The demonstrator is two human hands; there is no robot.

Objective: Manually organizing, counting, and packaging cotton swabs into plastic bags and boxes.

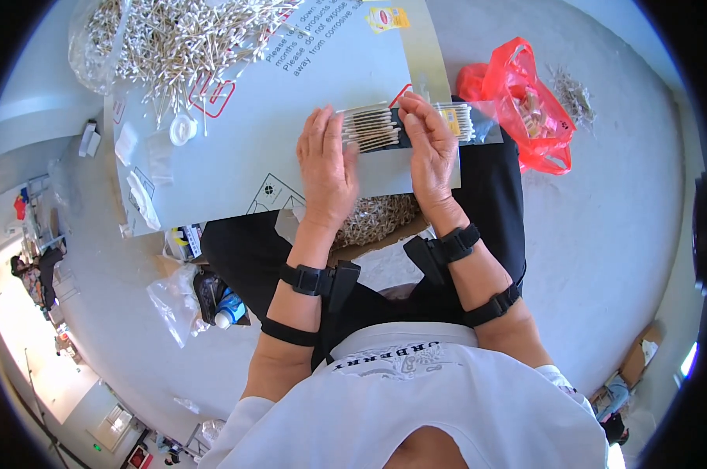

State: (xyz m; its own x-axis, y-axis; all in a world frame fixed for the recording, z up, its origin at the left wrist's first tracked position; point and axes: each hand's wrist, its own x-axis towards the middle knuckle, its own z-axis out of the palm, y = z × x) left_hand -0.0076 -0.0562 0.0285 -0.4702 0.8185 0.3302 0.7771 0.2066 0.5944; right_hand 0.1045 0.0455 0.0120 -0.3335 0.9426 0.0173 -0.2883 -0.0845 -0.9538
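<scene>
Grey board [236,148] beneath the hands — swabs [371,129] between left hand [328,168] and right hand [432,152], fingers loosely bent; whether either pinches anything, I cannot tell.

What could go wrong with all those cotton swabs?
The loose swabs between the left hand and right hand might roll out of line if a hand bumps them. The clear packet beside the right hand sticks out past the board's edge, so it could get knocked off. The big messy pile might spill if the board tips.
</scene>
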